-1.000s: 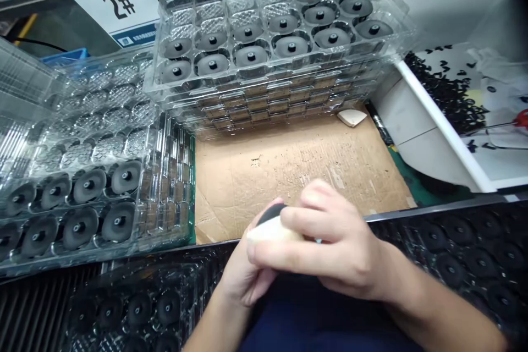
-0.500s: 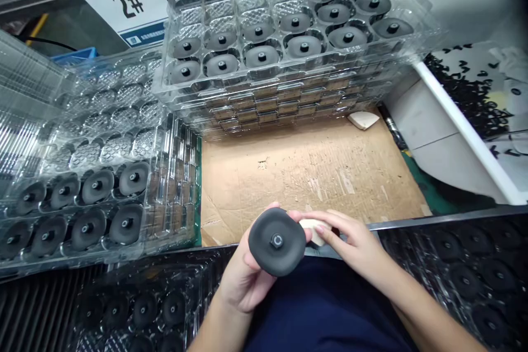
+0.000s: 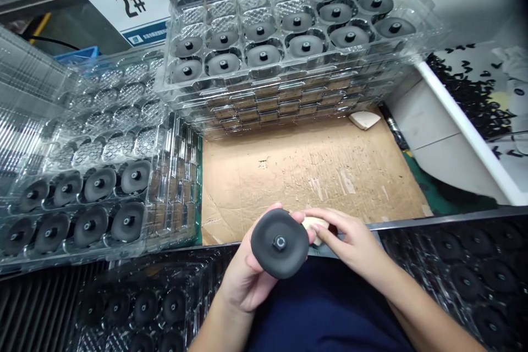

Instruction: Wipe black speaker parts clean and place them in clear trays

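Observation:
My left hand (image 3: 247, 278) grips a round black disc (image 3: 279, 243) with a small metal hub in its middle, face turned up toward me, over my lap at the bench's front edge. My right hand (image 3: 350, 242) pinches a small cream-coloured pad (image 3: 312, 225) against the disc's right rim. A second cream pad (image 3: 364, 119) lies on the brown cardboard sheet (image 3: 305, 168) at its far right corner.
A stack of clear blister trays (image 3: 289, 38) holding several black discs stands behind the cardboard. Another clear tray stack (image 3: 82, 176) with discs sits at the left. Dark trays of discs (image 3: 462, 269) flank my lap. A white bin (image 3: 474, 82) with small black parts is at right.
My right hand, which covered the disc a second ago, has slid off to its right side. The disc now faces up in my left hand. Little moved over the last half second.

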